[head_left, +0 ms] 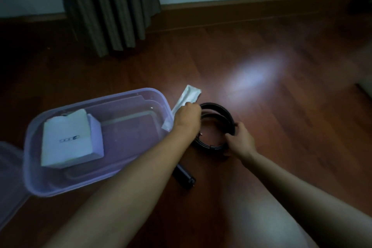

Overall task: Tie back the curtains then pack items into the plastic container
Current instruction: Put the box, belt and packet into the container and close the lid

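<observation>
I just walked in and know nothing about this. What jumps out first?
Two bare arms reach over a dark wooden floor: the left hand and right hand grip a coiled black belt. Left of it sits a clear plastic container holding a white box, with a white packet by its rim.

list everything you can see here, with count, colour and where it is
clear plastic container: one, purple-tinted, open, on the floor at left
white cardboard box: one, inside the container at its left end
clear plastic lid: one, far left edge, on the floor
white flat packet: one, beside the container's right rim
coiled black belt: one, on the floor right of the container
black cylindrical object: one, on the floor beside the left forearm, partly hidden
grey-brown curtain: one, hanging top left
brown wooden floor: under everything
left hand: on the belt's left side
right hand: gripping the belt's right side
</observation>
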Tool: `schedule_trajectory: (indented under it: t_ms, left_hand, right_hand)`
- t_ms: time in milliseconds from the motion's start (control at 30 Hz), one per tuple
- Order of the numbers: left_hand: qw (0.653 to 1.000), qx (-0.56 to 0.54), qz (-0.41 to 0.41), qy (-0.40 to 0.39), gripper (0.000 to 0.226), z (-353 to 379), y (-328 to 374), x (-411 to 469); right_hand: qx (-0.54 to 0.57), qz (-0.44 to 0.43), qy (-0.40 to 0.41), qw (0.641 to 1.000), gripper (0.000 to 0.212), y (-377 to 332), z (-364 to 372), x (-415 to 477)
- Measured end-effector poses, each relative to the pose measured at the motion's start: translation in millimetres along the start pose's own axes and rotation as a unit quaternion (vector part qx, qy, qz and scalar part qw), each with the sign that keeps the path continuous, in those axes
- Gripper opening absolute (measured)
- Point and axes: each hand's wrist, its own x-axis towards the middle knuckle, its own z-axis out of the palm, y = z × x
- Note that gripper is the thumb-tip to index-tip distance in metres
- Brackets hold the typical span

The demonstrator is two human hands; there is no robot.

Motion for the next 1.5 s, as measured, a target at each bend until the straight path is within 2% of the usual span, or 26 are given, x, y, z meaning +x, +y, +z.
schedule_trajectory:
  t_ms: [100, 200, 367, 500, 633, 700, 767, 900, 967, 1200, 1333, 1433, 1500]
  left_hand:
    - [0.998, -0.017, 0.026, 0.06, 0.029, -22, 4, -6]
    - [0.989, 0.006, 0.043, 0.138, 0.021, -57, 2, -15]
    - [0.982, 0.01, -0.031, 0.185, 0.021, -101, -52, -38]
    - [0.982, -0.01, -0.096, 0.161, 0.024, -104, -112, -66]
    - [0.983, 0.0, -0.134, 0.127, 0.027, -91, -149, -82]
    - [0.983, 0.049, -0.142, 0.109, 0.029, -82, -161, -86]
    - [0.978, 0.111, -0.153, 0.09, 0.03, -74, -170, -88]
    - [0.972, 0.157, -0.148, 0.093, 0.037, -57, -183, -96]
    - [0.97, 0.176, -0.133, 0.102, 0.046, -51, -189, -98]
    - [0.965, 0.212, -0.124, 0.088, 0.049, -47, -198, -95]
    - [0.967, 0.206, -0.128, 0.082, 0.049, -47, -199, -89]
    - [0.97, 0.192, -0.12, 0.092, 0.054, -47, -200, -89]
    - [0.97, 0.169, -0.112, 0.131, 0.058, -50, -198, -90]
  right_hand:
    - [0.031, -0.039, 0.033, 0.998, 0.042, -16, -12, -7]
    - [0.115, -0.085, 0.02, 0.99, 0.046, -43, -26, -18]
    - [0.133, -0.18, -0.028, 0.974, 0.041, -93, -18, -37]
    - [0.065, -0.277, -0.069, 0.956, 0.031, -121, 22, -48]
    - [-0.095, -0.35, -0.041, 0.931, 0.028, -137, 60, -49]
    - [-0.156, -0.369, -0.045, 0.915, 0.026, -141, 72, -52]
    - [-0.218, -0.373, -0.05, 0.9, 0.024, -142, 82, -57]
    - [-0.297, -0.365, -0.083, 0.879, 0.012, -141, 101, -61]
    - [-0.318, -0.351, -0.106, 0.874, 0.014, -139, 109, -58]
    - [-0.38, -0.35, -0.16, 0.841, 0.022, -146, 120, -59]
    - [-0.28, -0.336, -0.165, 0.884, 0.023, -150, 111, -60]
    - [-0.111, -0.341, -0.082, 0.93, 0.026, -153, 87, -48]
    - [-0.021, -0.348, 0.01, 0.937, 0.027, -151, 63, -30]
